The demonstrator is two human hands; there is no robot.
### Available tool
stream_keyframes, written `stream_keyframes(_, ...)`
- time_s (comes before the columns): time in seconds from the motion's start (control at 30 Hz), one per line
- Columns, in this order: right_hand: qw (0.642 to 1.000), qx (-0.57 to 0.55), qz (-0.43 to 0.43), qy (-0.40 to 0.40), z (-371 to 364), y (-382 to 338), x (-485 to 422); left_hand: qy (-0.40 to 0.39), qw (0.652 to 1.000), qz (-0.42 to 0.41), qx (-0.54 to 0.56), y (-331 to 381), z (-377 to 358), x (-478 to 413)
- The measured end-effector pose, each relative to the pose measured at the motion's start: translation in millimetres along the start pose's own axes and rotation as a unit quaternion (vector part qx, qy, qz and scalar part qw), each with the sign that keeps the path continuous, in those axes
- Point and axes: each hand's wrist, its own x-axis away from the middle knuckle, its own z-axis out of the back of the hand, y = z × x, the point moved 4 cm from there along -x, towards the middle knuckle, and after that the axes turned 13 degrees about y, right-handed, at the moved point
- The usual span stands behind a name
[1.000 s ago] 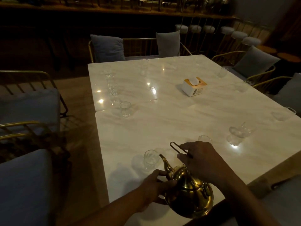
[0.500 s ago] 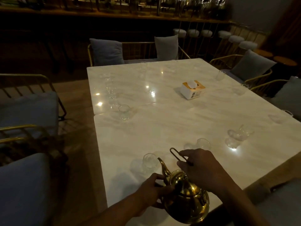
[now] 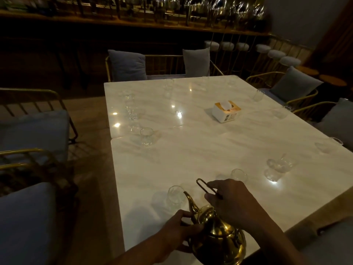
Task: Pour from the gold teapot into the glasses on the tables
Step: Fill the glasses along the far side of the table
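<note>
The gold teapot (image 3: 219,240) is held over the near edge of the white marble table (image 3: 200,150), tilted with its spout over a small clear glass (image 3: 174,196). My right hand (image 3: 229,201) grips the teapot's wire handle from above. My left hand (image 3: 177,232) supports the pot's left side below the spout. A second glass (image 3: 238,175) stands just beyond my right hand. Another glass (image 3: 146,136) sits near the left edge, and a glass (image 3: 275,167) stands at the right. Whether liquid flows from the spout is too dim to tell.
A white tissue box (image 3: 226,111) sits mid-table. Several more glasses line the far and right edges. Gold-framed chairs with grey cushions (image 3: 127,65) surround the two joined tables. White bar stools (image 3: 275,53) stand along a counter at the back.
The view has shifted slightly; the teapot's spout has tipped a little closer to the near glass. Both hands keep their grip on the pot.
</note>
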Motion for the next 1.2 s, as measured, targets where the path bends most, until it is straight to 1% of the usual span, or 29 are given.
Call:
stream_keyframes(0.13, 1.0, -0.021, -0.017, -0.004, 0, -1, 2, 0.01, 1.0, -0.001, -0.016, 4, 3, 0)
stream_keyframes(0.27, 0.997, -0.048, -0.059, -0.005, 3, 5, 7, 0.027, 0.997, -0.032, -0.06, 18, 10, 2)
stream_keyframes(0.37, 0.99, -0.095, -0.102, 0.011, 7, 11, 9, 0.049, 0.985, -0.095, -0.139, 38, 17, 7)
stream_keyframes(0.5, 0.971, -0.187, -0.147, 0.0, 9, 7, 13, 0.104, 0.936, -0.21, -0.263, 80, 24, 24)
stream_keyframes(0.53, 0.968, -0.2, -0.149, 0.001, 10, 5, 12, 0.121, 0.924, -0.237, -0.275, 92, 23, 30)
stream_keyframes(0.6, 0.962, -0.227, -0.15, 0.005, 14, 0, 10, 0.136, 0.917, -0.273, -0.256, 112, 19, 43)
stream_keyframes(0.67, 0.956, -0.249, -0.152, 0.016, 18, -6, 7, 0.11, 0.927, -0.29, -0.213, 128, 11, 59)
stream_keyframes(0.73, 0.942, -0.293, -0.163, 0.028, 20, -11, 2, 0.058, 0.937, -0.293, -0.179, 139, 0, 73)
stream_keyframes(0.83, 0.895, -0.396, -0.204, 0.03, 23, -17, -6, 0.02, 0.942, -0.291, -0.166, 151, -6, 86)
stream_keyframes(0.93, 0.867, -0.441, -0.224, 0.048, 26, -21, -16, 0.001, 0.938, -0.304, -0.167, 159, -10, 92)
stream_keyframes(1.0, 0.862, -0.45, -0.224, 0.064, 27, -24, -24, 0.027, 0.919, -0.342, -0.193, 167, -12, 93)
stream_keyframes(1.07, 0.861, -0.453, -0.217, 0.079, 27, -24, -33, 0.068, 0.89, -0.389, -0.228, 176, -15, 90)
stream_keyframes(1.2, 0.871, -0.438, -0.196, 0.104, 34, -15, -54, 0.154, 0.836, -0.44, -0.289, 195, -21, 75)
